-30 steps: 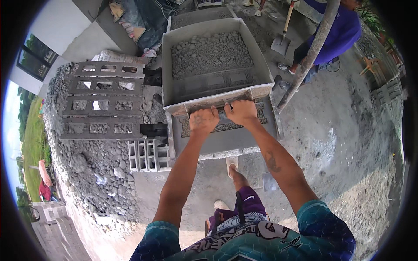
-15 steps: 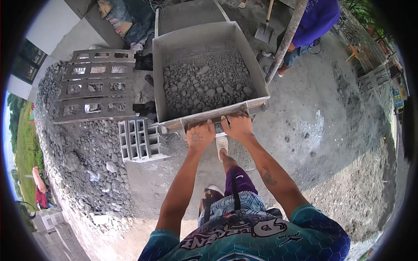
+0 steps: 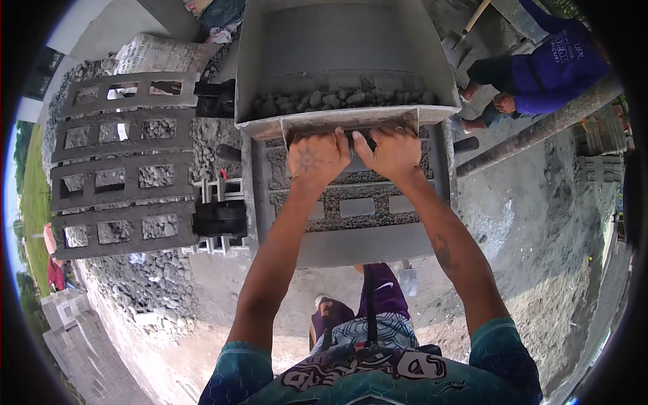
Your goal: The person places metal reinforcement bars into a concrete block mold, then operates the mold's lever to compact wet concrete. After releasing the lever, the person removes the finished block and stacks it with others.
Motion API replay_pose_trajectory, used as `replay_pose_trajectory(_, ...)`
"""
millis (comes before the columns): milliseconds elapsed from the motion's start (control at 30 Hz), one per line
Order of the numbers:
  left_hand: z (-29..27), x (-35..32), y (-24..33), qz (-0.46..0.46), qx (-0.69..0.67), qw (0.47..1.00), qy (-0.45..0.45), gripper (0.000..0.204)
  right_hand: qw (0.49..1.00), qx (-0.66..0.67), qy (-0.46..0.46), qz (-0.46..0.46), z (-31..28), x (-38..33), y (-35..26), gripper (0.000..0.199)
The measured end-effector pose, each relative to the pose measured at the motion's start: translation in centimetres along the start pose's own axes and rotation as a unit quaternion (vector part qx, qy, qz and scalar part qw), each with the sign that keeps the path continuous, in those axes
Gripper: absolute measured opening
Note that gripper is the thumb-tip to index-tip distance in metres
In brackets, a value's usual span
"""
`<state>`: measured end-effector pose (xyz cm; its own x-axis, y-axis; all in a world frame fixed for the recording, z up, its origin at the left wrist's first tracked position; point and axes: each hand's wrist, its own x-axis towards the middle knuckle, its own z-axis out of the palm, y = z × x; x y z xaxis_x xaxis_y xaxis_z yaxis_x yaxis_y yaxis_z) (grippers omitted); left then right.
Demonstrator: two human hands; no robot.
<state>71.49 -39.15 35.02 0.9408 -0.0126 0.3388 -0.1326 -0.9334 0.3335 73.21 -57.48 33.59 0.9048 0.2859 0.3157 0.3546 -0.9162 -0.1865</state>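
Gravel hopper (image 3: 341,64), a grey metal box, sits tipped over the block mould (image 3: 351,202), stones heaped at its near lip. Best kept level and pulled evenly, both wrists straight, so nothing spills past the mould. Left hand (image 3: 316,160) and right hand (image 3: 390,152) curl tight around the hopper's front handle, side by side, nearly touching.
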Motion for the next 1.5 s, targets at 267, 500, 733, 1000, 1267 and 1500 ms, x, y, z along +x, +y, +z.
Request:
replay_pose_trajectory(267,-7.9,4.4,-3.1,-0.101,-0.367,0.922,0.079,0.052,0.987,-0.03,-0.137,0.074,4.4,21.7,5.8,0.072)
replay_pose_trajectory(500,-22.7,-21.7,-4.4,-0.371,-0.111,0.92,0.061,0.064,0.991,-0.019,-0.117,0.058,7.8,33.8,7.8,0.067)
replay_pose_trajectory(733,-37.3,-28.2,-17.7,-0.505,-0.058,0.822,0.257,0.075,0.984,0.162,0.067,-0.006,6.4,20.8,-4.9,0.046)
replay_pose_trajectory(1000,-41.8,-16.3,-36.2,-0.444,-0.514,0.63,0.377,0.073,0.972,0.227,-0.052,0.006,-11.1,-17.0,-5.3,0.026)
replay_pose_trajectory(1267,-40.7,-8.7,-26.5,-0.305,-0.509,0.724,0.351,0.061,0.91,-0.125,0.209,0.336,-33.0,-32.6,18.7,0.019)
replay_pose_trajectory(1500,-34.4,-10.0,7.6,-0.192,-0.368,0.877,0.242,0.068,0.887,-0.158,0.212,0.378,-32.6,-35.3,16.1,0.017)
